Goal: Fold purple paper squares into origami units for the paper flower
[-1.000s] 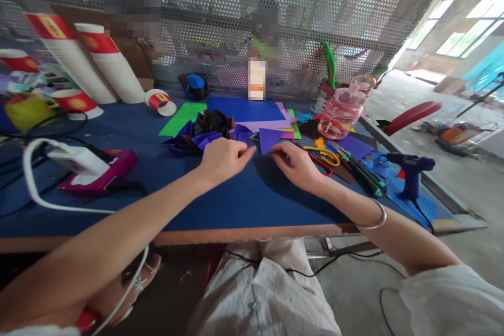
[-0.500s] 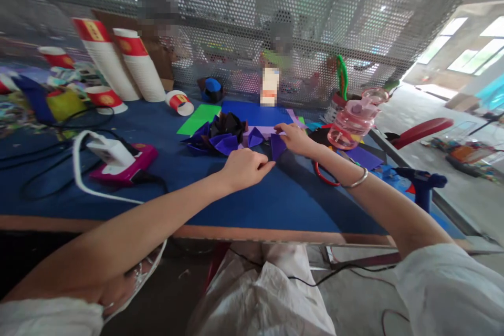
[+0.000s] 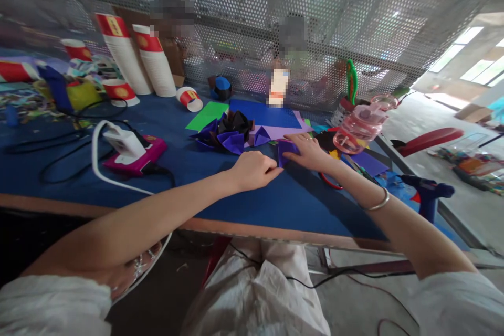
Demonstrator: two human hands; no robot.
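Right, I see the left hand (image 3: 255, 169) curled narrow, thumb and fingertips pinched together on the near corner of a folded purple paper (image 3: 286, 149) lying on the blue table (image 3: 236, 205). The right hand (image 3: 312, 151) lies open and flat, its fingers pressing down on the far side of that same paper; a metal bangle (image 3: 378, 202) circles the wrist. Just beyond the left hand sits a cluster of folded purple and black paper pieces (image 3: 229, 130), resting on the edges of flat sheets: green (image 3: 207, 115), blue (image 3: 265, 114) and lilac (image 3: 284, 129). To the right, a pink see-through bottle (image 3: 360, 127) stands tilted with its lid on; I cannot tell what is in it. Behind it a small pot (image 3: 342, 110) holds green stems that stick up. Red scissors (image 3: 328, 184) show under the right forearm, and a blue glue gun (image 3: 427, 194) stands nearer the table's right edge. Far left, two tall stacks of paper cups (image 3: 136, 58) lean together, and a single cup (image 3: 189, 98) lies on its side, its mouth showing only white.
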